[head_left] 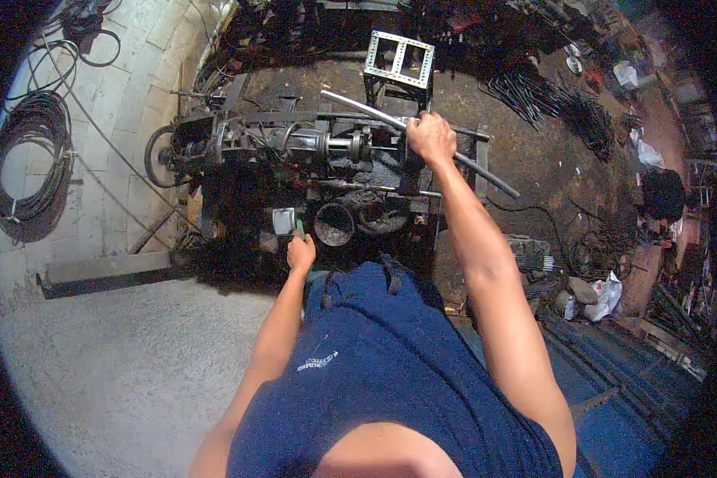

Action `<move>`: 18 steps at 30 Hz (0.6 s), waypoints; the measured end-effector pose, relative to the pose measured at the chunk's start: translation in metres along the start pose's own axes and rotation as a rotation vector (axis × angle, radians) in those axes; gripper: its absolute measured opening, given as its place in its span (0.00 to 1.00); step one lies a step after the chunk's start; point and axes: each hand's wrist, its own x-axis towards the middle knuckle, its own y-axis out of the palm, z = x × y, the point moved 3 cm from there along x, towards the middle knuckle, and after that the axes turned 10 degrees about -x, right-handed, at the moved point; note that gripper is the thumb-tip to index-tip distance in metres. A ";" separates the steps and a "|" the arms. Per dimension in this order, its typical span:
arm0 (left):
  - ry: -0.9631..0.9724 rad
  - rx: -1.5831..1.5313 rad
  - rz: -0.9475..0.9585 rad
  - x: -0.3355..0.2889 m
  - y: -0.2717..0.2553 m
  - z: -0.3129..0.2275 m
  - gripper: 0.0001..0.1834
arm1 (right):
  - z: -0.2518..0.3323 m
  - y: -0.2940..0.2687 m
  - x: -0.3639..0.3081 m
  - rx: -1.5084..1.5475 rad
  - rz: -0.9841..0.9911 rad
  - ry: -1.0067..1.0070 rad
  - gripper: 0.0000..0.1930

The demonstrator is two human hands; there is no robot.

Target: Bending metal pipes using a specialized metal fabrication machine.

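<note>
My right hand [432, 139] is closed around a long metal rod [364, 108]. The rod lies at a slant over the right part of a dark, greasy machine [305, 142], its pale end at the upper left and its darker end [492, 182] at the lower right. Lower and to the left, my left hand [300, 251] has its fingers closed at a small green handle-like piece [299, 228], mostly hidden by the fingers. Beside that piece is a pale square box or plate [284, 221]. A round dark opening [334, 224] sits on the machine's near side.
A perforated metal frame [399, 60] stands beyond the machine, with a handwheel [158, 156] at its left end. Dark rods [526, 99] lie heaped on the floor at the right. Coiled cable [30, 166] hangs at the left. White bags [605, 296] lie at the lower right.
</note>
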 end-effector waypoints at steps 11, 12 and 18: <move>0.002 0.044 0.032 -0.007 -0.009 -0.011 0.21 | -0.008 -0.005 0.000 0.034 0.019 0.064 0.24; 0.020 0.048 0.031 -0.005 -0.008 -0.010 0.20 | -0.008 -0.004 0.001 0.024 0.017 0.055 0.24; 0.027 0.020 0.007 -0.002 -0.004 -0.003 0.19 | -0.001 -0.004 0.000 0.005 0.017 0.031 0.23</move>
